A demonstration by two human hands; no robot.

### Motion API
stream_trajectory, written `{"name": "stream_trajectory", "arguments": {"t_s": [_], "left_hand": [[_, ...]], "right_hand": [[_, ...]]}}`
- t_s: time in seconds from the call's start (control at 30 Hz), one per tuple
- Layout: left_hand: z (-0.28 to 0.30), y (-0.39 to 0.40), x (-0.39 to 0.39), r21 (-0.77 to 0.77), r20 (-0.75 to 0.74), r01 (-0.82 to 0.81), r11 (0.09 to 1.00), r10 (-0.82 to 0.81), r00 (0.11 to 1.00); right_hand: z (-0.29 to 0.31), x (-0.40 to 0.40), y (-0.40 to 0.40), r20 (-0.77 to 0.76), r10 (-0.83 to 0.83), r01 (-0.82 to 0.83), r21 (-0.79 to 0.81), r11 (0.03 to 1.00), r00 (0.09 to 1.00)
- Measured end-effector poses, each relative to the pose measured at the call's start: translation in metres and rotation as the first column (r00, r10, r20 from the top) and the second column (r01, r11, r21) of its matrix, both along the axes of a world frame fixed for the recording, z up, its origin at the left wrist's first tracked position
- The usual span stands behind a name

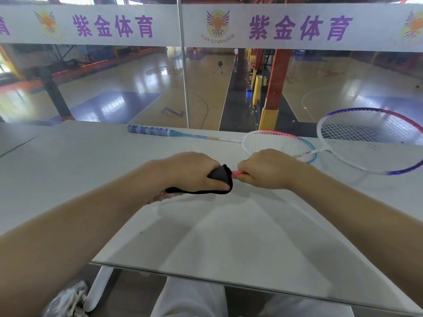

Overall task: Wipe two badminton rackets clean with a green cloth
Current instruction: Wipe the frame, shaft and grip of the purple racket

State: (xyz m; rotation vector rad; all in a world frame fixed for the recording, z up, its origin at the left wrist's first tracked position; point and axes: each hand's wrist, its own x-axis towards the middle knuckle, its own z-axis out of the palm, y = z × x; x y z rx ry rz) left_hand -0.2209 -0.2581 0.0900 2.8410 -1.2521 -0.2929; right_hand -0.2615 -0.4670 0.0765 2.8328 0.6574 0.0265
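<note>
The cloth (220,177) looks dark here, nearly black, and is bunched around the pink handle (237,172) of the purple-and-white racket (375,140). The left hand (194,171) grips the cloth, fingers curled over it, with a strip of cloth trailing below toward the wrist. The right hand (263,169) holds the handle just beside the cloth, fingers wrapped around it. That racket's head lies off to the right on the white table (217,236). The second racket (229,139), pink and blue with a blue wrapped grip, lies flat along the table's far edge, its head partly under the first racket's shaft. Beyond the glass (137,88) is a sports hall.
</note>
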Motion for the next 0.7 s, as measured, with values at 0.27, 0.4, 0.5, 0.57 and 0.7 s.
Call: {"name": "stream_trajectory", "arguments": {"t_s": [0.27,0.4,0.5,0.57,0.7], "left_hand": [[-0.002,0.000,-0.013,-0.113,-0.213,-0.010,0.994,-0.014,0.977],[-0.005,0.005,-0.023,-0.152,-0.224,-0.078,0.985,0.042,0.974],[-0.011,0.008,-0.029,-0.190,-0.276,-0.173,0.966,0.116,0.954],[-0.014,0.010,-0.031,-0.203,-0.270,-0.211,0.956,0.152,0.951],[-0.021,0.009,-0.037,-0.207,-0.217,-0.272,0.940,0.227,0.949]], "right_hand": [[-0.005,-0.002,0.005,0.105,0.077,-0.077,-0.003,0.997,0.991],[-0.013,-0.006,0.006,0.190,0.114,-0.127,0.053,0.991,0.975],[-0.016,-0.007,0.008,0.217,0.130,-0.166,0.154,0.974,0.968],[-0.020,-0.009,0.008,0.245,0.138,-0.195,0.223,0.955,0.960],[-0.040,-0.019,-0.002,0.312,-0.033,-0.122,0.465,0.877,0.949]]}}
